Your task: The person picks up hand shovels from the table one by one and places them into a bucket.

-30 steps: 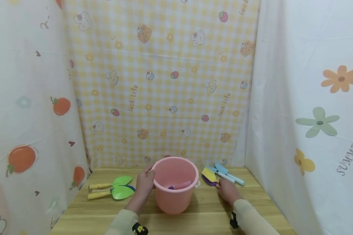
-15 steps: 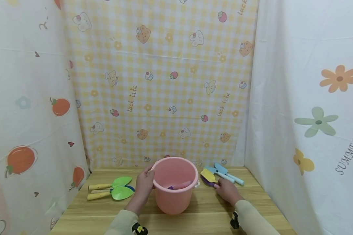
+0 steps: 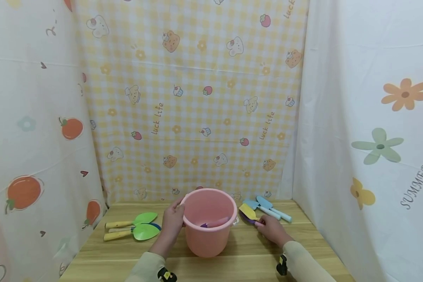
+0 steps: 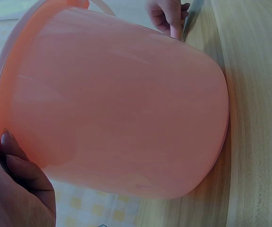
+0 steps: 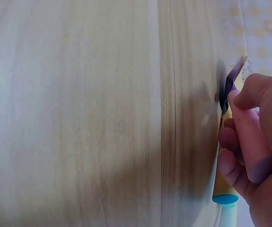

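Note:
My left hand (image 3: 172, 223) grips the rim of an upright pink bucket (image 3: 208, 241), thumb and fingers curled round its edge. A toy shovel with a pink handle (image 3: 216, 223) lies inside the bucket. To the right, my right hand (image 3: 273, 230) pinches the pink handle (image 5: 249, 137) of a purple-bladed shovel (image 3: 244, 218) between thumb and fingers. A yellow shovel (image 3: 247, 212) lies against the purple blade, its yellow handle (image 5: 222, 182) beneath my fingers in the right wrist view. Whether that handle is also gripped I cannot tell.
Two light-blue shovels (image 3: 273, 207) lie just behind my right hand. Left of the bucket are green shovels (image 3: 146, 232) with yellow handles and a dark-blue one (image 3: 158, 226) partly hidden between them. Patterned cloth walls enclose the wooden table (image 3: 246, 262) at the back and both sides.
My right hand and the yellow and purple shovels have shifted slightly to the left and nearer. The left hand and bucket have stayed in place. The head view has drifted slightly.

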A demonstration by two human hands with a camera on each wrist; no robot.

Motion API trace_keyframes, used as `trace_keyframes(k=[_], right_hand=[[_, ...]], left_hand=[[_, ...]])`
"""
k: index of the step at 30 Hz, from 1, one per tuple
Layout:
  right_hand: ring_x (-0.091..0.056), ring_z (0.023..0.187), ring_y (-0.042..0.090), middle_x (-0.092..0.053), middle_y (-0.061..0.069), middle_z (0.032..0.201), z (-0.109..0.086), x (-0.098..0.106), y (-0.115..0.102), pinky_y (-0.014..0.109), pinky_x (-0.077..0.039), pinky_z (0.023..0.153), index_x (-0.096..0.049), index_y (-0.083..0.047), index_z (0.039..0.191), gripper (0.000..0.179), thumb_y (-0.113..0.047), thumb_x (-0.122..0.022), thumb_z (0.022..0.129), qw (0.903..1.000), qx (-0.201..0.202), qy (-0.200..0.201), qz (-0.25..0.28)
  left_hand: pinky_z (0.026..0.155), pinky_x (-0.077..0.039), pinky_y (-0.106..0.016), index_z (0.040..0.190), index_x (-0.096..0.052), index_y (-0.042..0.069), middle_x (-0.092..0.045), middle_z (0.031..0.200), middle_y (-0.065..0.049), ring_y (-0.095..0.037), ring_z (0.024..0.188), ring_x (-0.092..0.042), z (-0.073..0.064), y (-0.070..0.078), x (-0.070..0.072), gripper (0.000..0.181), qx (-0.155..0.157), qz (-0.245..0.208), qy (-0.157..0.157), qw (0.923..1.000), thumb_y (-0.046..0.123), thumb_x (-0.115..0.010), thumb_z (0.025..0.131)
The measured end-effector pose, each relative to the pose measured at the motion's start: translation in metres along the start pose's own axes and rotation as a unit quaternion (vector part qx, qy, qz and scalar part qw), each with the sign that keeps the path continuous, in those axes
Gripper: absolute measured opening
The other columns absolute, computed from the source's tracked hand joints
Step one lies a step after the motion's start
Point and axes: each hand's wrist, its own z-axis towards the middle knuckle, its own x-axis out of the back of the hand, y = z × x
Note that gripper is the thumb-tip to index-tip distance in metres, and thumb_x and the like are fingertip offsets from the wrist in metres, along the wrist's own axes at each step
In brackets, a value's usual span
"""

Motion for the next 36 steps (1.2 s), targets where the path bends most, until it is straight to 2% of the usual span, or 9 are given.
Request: trace_keyframes(k=[13, 20, 29, 36], right_hand=[[-0.056, 0.076, 0.016, -0.066, -0.002, 0.086, -0.002, 0.003, -0.002, 0.034, -0.048, 0.070, -0.076, -0.008, 0.096, 0.019, -0.025, -0.078, 0.105, 0.9990, -0.010, 0.004, 0.044], [-0.056, 0.077, 0.017, -0.064, 0.000, 0.088, -0.004, 0.003, -0.003, 0.032, -0.047, 0.067, -0.075, -0.007, 0.102, 0.024, -0.031, -0.077, 0.106, 0.9979, -0.022, -0.019, 0.058], [-0.055, 0.076, 0.018, -0.063, 0.000, 0.085, -0.006, 0.004, -0.007, 0.033, -0.046, 0.066, -0.074, -0.008, 0.100, 0.023, -0.030, -0.078, 0.106, 0.9965, -0.023, -0.028, 0.075], [-0.056, 0.077, 0.016, -0.065, -0.001, 0.088, -0.007, 0.006, -0.011, 0.032, -0.047, 0.066, -0.077, -0.008, 0.103, 0.024, -0.031, -0.077, 0.107, 0.9960, -0.021, -0.035, 0.079]], left_hand=[[0.069, -0.059, -0.030, 0.162, -0.057, 0.013, -0.068, 0.097, -0.027, -0.023, 0.077, -0.066, -0.001, 0.000, 0.000, 0.051, 0.003, -0.003, -0.003, 1.0000, 0.035, -0.054, 0.116], [0.073, -0.060, -0.031, 0.162, -0.055, 0.013, -0.070, 0.102, -0.026, -0.023, 0.080, -0.067, -0.004, 0.001, 0.001, 0.052, 0.001, -0.003, -0.009, 0.9999, 0.038, -0.054, 0.117], [0.072, -0.059, -0.031, 0.162, -0.056, 0.012, -0.070, 0.104, -0.027, -0.023, 0.080, -0.066, -0.004, 0.000, 0.001, 0.051, -0.003, -0.005, -0.008, 1.0000, 0.037, -0.054, 0.117], [0.071, -0.059, -0.030, 0.162, -0.055, 0.011, -0.069, 0.096, -0.021, -0.024, 0.079, -0.066, -0.003, 0.001, 0.000, 0.051, 0.001, -0.006, -0.008, 0.9999, 0.036, -0.054, 0.117]])
